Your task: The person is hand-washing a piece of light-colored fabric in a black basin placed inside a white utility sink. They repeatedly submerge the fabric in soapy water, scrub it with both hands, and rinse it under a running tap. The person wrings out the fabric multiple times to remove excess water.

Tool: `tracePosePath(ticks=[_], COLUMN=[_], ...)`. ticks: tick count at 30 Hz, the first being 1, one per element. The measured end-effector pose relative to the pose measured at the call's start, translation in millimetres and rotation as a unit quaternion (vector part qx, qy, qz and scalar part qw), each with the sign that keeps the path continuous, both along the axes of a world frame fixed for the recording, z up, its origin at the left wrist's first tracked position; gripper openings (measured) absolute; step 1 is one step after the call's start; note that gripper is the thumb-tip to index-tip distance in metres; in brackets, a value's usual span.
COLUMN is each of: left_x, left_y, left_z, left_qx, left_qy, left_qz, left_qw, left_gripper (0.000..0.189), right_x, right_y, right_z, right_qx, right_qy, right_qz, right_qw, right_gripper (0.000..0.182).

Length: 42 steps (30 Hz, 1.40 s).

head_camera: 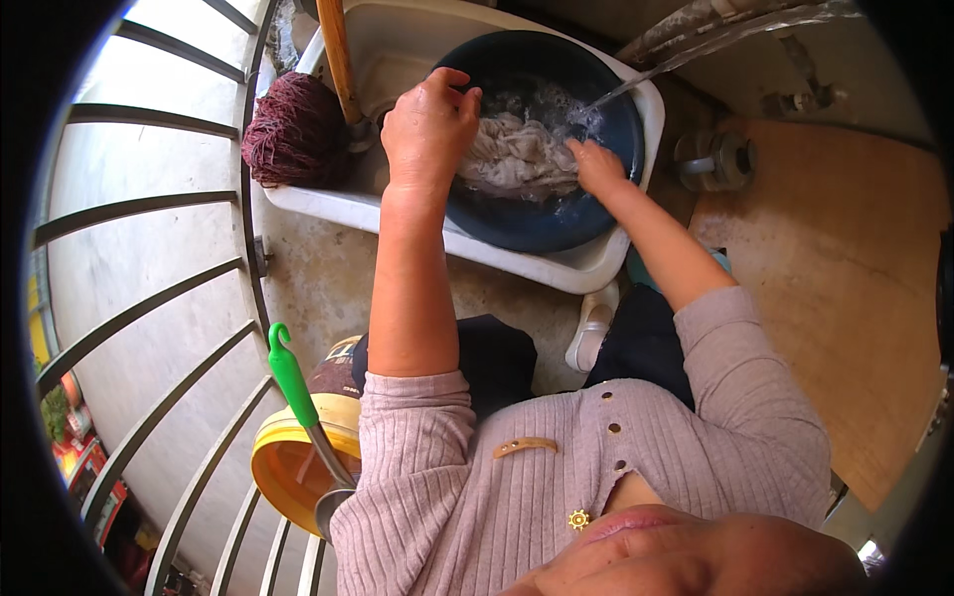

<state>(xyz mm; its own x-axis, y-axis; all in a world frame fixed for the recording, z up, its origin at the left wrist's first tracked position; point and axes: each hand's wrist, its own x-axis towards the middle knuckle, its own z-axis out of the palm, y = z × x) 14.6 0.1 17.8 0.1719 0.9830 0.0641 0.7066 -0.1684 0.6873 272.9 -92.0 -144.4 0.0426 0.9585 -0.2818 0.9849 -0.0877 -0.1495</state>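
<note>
A dark blue round plastic basin (522,242) sits in a white utility sink (335,208). In its water lies a bunched, wet greyish-white cloth (514,156). My left hand (432,127) is raised over the basin's left rim, wet, its fingers loosely curled with a gap to the thumb. Nothing shows in it, though its underside is hidden. At the cloth's right edge, my right hand (598,167) touches the fabric with its fingertips. Whether those fingers grip it is hard to see. A stream of water (641,78) falls from the upper right into the basin, stirring up foam.
A maroon string mop head (294,130) rests on the sink's left end beside a wooden handle (339,59). Metal railings (149,216) line the left. A yellow-rimmed bucket (298,462) and green-handled ladle (294,376) are near my left elbow. A clear jug (715,160) and wooden board (820,261) stand right.
</note>
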Motion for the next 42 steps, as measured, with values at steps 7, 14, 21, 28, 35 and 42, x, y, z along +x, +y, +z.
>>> tracePosePath(ticks=[7, 14, 21, 28, 35, 42], left_x=[-1.6, 0.7, 24.3, 40.3, 35.2, 38.9], left_y=[0.0, -7.0, -18.6, -19.8, -12.9, -15.6], left_z=[-10.9, -21.1, -53.6, -26.6, -19.7, -18.4], left_qx=[-0.038, -0.077, -0.069, -0.197, -0.124, -0.303], left_qy=[0.083, 0.111, -0.074, -0.491, -0.634, -0.789], left_qz=[-0.046, -0.213, -0.219, -0.007, 0.083, 0.042], left_qw=[0.995, 0.968, 0.97, 0.848, 0.759, 0.533], left_gripper=[0.028, 0.086, 0.103, 0.017, 0.019, 0.028], right_x=[-12.8, -18.5, -50.5, -9.0, -4.0, -89.6], right_y=[-3.1, 46.7, 23.9, 18.9, 38.0, 28.5], right_z=[18.5, 186.5, 310.6, 310.1, 187.4, 99.0], right_qx=[-0.164, -0.052, 0.247, 0.324, 0.032, 0.189], right_qy=[0.106, 0.458, 0.688, 0.749, 0.358, 0.577], right_qz=[0.073, -0.048, -0.018, -0.005, -0.043, -0.085], right_qw=[0.978, 0.886, 0.683, 0.579, 0.932, 0.79], right_gripper=[0.024, 0.014, 0.022, 0.031, 0.054, 0.068])
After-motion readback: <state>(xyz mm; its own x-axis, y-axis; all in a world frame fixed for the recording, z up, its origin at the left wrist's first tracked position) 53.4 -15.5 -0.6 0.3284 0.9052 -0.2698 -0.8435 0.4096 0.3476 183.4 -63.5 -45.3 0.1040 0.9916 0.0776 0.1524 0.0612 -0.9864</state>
